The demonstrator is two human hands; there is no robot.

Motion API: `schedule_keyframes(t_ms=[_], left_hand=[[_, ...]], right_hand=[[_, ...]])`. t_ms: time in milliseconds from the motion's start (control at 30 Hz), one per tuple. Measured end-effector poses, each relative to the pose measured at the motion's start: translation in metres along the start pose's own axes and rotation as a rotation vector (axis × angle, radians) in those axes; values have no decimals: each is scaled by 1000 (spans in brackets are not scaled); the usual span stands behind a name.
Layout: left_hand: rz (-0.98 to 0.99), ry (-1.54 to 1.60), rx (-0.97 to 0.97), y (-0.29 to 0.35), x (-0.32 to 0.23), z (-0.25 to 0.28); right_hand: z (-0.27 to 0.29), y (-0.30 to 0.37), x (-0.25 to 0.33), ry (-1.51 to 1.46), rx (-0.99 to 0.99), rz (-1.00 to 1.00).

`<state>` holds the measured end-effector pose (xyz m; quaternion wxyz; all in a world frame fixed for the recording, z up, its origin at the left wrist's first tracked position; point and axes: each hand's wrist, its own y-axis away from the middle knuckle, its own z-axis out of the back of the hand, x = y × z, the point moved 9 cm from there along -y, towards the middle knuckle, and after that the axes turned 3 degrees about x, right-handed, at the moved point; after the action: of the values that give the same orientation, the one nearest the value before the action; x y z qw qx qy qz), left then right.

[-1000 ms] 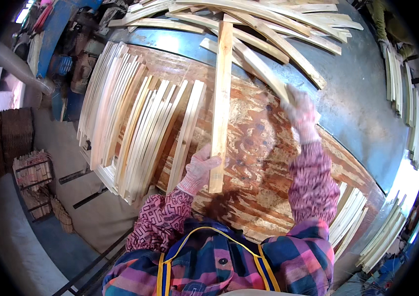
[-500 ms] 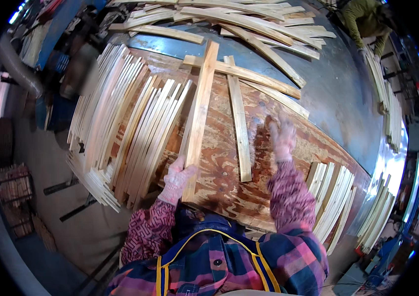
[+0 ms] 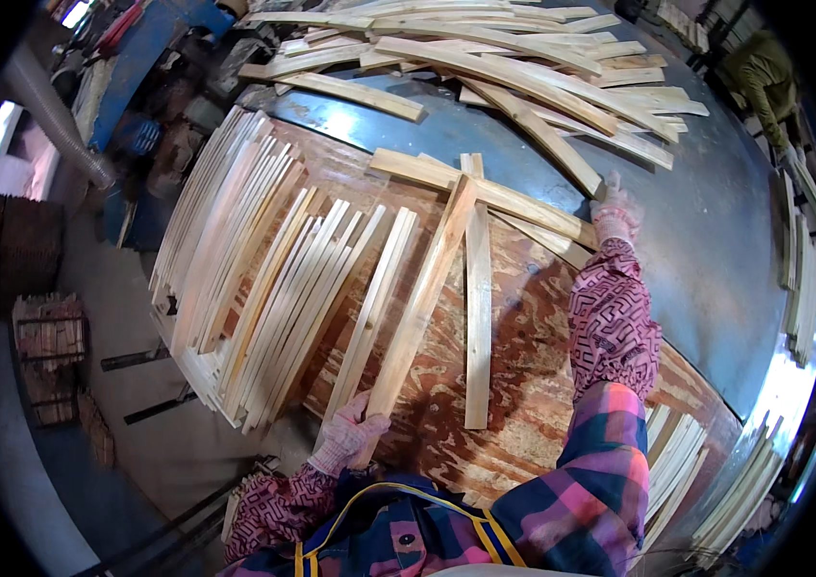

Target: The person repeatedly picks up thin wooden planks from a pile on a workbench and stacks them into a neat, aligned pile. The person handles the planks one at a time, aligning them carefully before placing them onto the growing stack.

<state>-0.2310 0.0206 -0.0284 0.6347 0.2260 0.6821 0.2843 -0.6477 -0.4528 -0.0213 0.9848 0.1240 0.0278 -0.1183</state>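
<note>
My left hand [image 3: 348, 433], in a pale knitted glove, closes round the near end of a long wooden slat [image 3: 422, 306]. That slat slants away from me, its far end by a crossing slat [image 3: 485, 197]. Just left of it lies another slat [image 3: 372, 313]; to its right, a slat [image 3: 477, 327] points nearly straight away from me. My right hand [image 3: 616, 213], gloved too, reaches far out at the end of a slat from the loose pile [image 3: 542, 139]. A finger is stretched out; I cannot tell if the hand touches the slat.
Rows of slats [image 3: 225, 221] lie side by side on the left of the worn plywood board [image 3: 432, 423]. Another bundle [image 3: 674, 466] sits at its right edge. A loose pile of slats [image 3: 523, 58] covers the far metal table [image 3: 706, 250]. Another person [image 3: 762, 87] works at far right.
My right hand has moved away from me, from over the plywood to the loose pile's edge. The slat in my left hand has swung rightward at its far end. The whole view has shifted.
</note>
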Motion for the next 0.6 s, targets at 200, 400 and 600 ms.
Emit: schedule_keyframes(t_ms=[200,400,600], left_hand=[[-14,53,54,8,-32,-16],[-252,149,91,5,-84,2],[-601,109,-456,63,-75,202]], right_hand=[[56,107,13,-55,-112,171],[-61,296,-32,-168,162,132],[-78,367,31,-1448,376,45]])
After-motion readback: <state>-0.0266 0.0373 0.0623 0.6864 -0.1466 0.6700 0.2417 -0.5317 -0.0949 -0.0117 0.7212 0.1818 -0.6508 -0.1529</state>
